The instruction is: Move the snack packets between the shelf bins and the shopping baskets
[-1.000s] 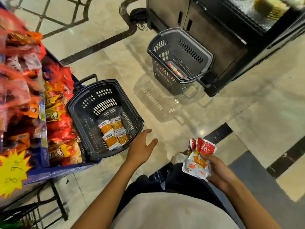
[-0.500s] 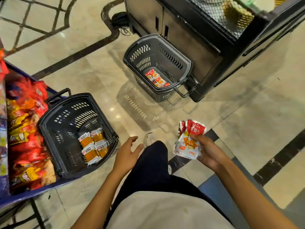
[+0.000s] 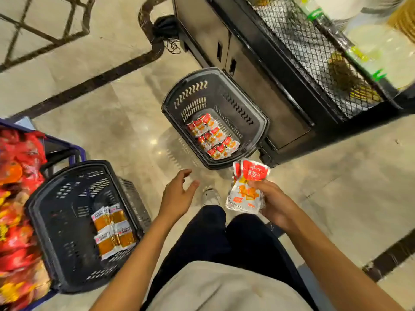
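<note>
My right hand [image 3: 275,204] grips a small stack of red-and-white snack packets [image 3: 246,187], held just below the near rim of the grey shopping basket [image 3: 215,88] on the floor. That basket holds several red-and-white packets [image 3: 212,135]. My left hand [image 3: 177,196] hangs empty with relaxed fingers between the two baskets. At the lower left a black basket [image 3: 67,176] holds several orange-and-white packets [image 3: 112,231]. Beside it the shelf bin [image 3: 18,198] is heaped with red and yellow snack packets.
A black cabinet with a wire-mesh display [image 3: 303,63] stands right behind the grey basket. A black cable [image 3: 168,39] lies on the marble floor by its corner. My legs and one shoe [image 3: 211,197] are below the hands. The blue shelf frame [image 3: 76,149] borders the bin.
I have stepped toward the grey basket, which now looms larger and nearer. My right hand carried the packets up to its near rim. The left hand stayed empty.
</note>
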Action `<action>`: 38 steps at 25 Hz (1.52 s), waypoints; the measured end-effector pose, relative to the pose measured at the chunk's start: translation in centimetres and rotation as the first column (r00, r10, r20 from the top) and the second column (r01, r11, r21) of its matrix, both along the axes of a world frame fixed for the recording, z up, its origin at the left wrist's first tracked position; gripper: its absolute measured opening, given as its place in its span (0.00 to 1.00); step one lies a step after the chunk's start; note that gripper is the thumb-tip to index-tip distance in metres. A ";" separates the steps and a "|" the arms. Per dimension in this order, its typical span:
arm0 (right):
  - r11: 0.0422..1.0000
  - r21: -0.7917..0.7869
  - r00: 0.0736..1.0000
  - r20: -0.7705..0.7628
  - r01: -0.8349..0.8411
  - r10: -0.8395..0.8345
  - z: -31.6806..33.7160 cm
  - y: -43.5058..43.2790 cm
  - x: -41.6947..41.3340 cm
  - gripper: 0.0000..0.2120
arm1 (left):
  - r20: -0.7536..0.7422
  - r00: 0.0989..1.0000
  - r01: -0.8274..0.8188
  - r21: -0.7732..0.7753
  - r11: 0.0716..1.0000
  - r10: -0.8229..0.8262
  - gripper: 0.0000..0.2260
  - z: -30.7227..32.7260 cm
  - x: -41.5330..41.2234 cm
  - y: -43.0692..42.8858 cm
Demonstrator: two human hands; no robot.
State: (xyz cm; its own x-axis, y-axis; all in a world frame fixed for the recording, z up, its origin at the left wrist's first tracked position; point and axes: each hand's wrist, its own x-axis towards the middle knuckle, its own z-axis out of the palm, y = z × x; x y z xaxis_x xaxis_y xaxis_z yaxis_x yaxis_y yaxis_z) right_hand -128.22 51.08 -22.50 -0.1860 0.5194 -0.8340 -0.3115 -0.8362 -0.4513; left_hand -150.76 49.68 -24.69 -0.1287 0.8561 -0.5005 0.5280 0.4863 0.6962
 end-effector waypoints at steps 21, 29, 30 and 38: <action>0.888 -0.039 0.879 0.126 -0.458 0.459 -11.7 25.6 0.1 0.15 | 0.441 0.399 -0.597 -0.541 0.593 0.804 0.11 -7.1 13.4 22.7; 0.810 -0.148 0.789 0.181 -0.568 0.587 -23.5 32.7 -0.5 0.09 | -0.027 0.891 -0.452 -0.145 0.880 0.454 0.20 -18.7 5.6 27.3; 0.803 -0.149 0.780 0.190 -0.577 0.596 -26.2 34.1 -1.1 0.08 | -0.189 0.927 -0.336 -0.041 0.941 0.322 0.20 -21.1 3.9 28.0; 0.652 -0.183 0.596 0.283 -0.736 0.752 -47.7 38.8 -5.5 0.11 | -0.669 0.742 0.201 0.144 0.969 -0.055 0.19 -36.9 -0.9 26.2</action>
